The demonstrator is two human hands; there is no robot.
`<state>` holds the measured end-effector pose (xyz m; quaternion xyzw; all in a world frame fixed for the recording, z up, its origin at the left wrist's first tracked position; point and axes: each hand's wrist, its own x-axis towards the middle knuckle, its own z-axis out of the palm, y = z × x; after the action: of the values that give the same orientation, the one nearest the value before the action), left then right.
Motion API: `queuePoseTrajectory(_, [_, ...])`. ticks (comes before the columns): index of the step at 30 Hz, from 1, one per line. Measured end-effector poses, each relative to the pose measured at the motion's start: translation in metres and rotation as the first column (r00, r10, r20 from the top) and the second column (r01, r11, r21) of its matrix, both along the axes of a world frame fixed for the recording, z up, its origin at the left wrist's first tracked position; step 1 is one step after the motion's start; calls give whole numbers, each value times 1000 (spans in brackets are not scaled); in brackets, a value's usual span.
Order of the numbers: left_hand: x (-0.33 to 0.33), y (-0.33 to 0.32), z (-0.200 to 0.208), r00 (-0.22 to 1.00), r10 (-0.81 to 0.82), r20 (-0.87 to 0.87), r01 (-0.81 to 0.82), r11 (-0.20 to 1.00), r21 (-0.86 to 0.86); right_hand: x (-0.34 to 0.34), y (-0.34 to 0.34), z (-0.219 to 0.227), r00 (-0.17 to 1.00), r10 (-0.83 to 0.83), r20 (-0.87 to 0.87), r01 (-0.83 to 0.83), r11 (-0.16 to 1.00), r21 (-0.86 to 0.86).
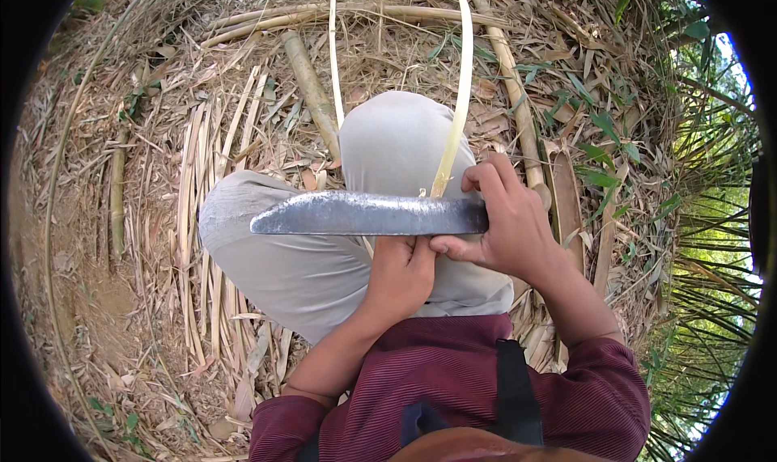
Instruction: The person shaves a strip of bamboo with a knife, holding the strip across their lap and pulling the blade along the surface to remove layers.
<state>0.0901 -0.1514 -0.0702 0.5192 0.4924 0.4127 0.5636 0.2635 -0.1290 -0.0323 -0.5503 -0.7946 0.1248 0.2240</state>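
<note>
A broad machete (pixel 364 214) with a worn grey blade lies crosswise over my lap, its tip toward the left. My right hand (pixel 518 223) is closed around its right end, the thumb along the near side; the handle is hidden by the hand. A thin pale bamboo strip (pixel 461 110) rises from the blade's far edge and curves up and away. Small shavings curl where strip and blade meet. Just on the near side of the blade, my left hand (pixel 402 274) is closed, its thumb beside the right thumb. It pinches the strip; its fingertips are partly covered by the blade.
My knees in pale trousers (pixel 396 138) frame the work. Split bamboo strips (pixel 198 219) lie in a bundle at the left. A bamboo pole (pixel 312 90) and a longer stick (pixel 518 98) rest on the leaf-littered ground. Green plants (pixel 712 260) stand at the right.
</note>
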Motion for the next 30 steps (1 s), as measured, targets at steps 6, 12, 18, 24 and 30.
queuePoseTrajectory(6, [-4,2,7,995,29,96,-11,984,-178,14,-30,11,973,89,-211,-113,988,-104])
queuePoseTrajectory(12, [-3,8,11,983,-63,171,96,978,-187,35,-37,-2,996,22,85,-17,998,-54])
queuePoseTrajectory(18, [-3,12,20,988,-62,139,97,962,-254,18,-45,10,948,-118,-295,21,950,-312])
queuePoseTrajectory(24, [-5,22,27,950,-31,310,138,933,-331,35,-59,25,796,-84,-599,-289,817,-499])
queuePoseTrajectory(30, [-3,23,26,946,-38,322,149,933,-327,31,-63,7,999,-10,-40,5,990,-143])
